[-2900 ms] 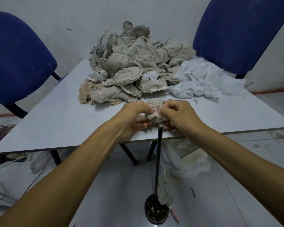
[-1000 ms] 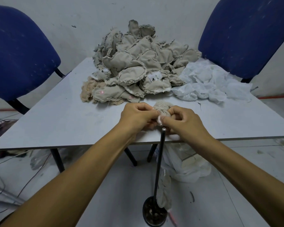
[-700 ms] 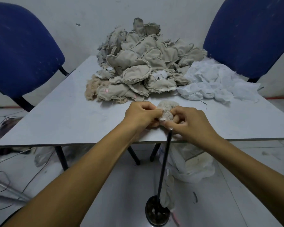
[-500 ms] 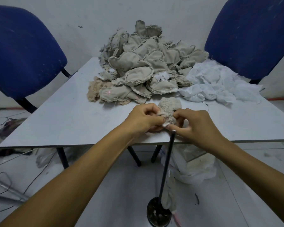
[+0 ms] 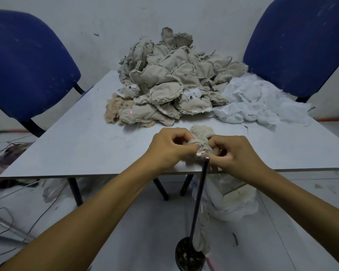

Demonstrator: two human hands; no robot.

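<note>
Left hand (image 5: 169, 148) and right hand (image 5: 237, 153) are both clamped on the small plush skin (image 5: 202, 133), fingers curled and pinching its lower rim from either side, right over the near edge of the tabletop (image 5: 82, 145). And there's the change: a fluffy beige bulge now pokes up above the knuckles, where a moment ago the piece was almost buried between the two hands, so the furry side is coming out. The tip of the black rod (image 5: 199, 196) sits just under the pinch, its round base (image 5: 186, 257) down on the floor. I read this as turning the skin right side out over the rod, roughly halfway through, with the rim yet to be rolled. Further out, the heap of inside-out skins (image 5: 174, 83) waits at the far side of the tabletop, with a crumpled white fabric pile (image 5: 258, 102) beside it on the right. Containers? Just one: a white plastic bag (image 5: 233, 200) on the floor under the tabletop, holding something pale, though what exactly I cannot tell.
</note>
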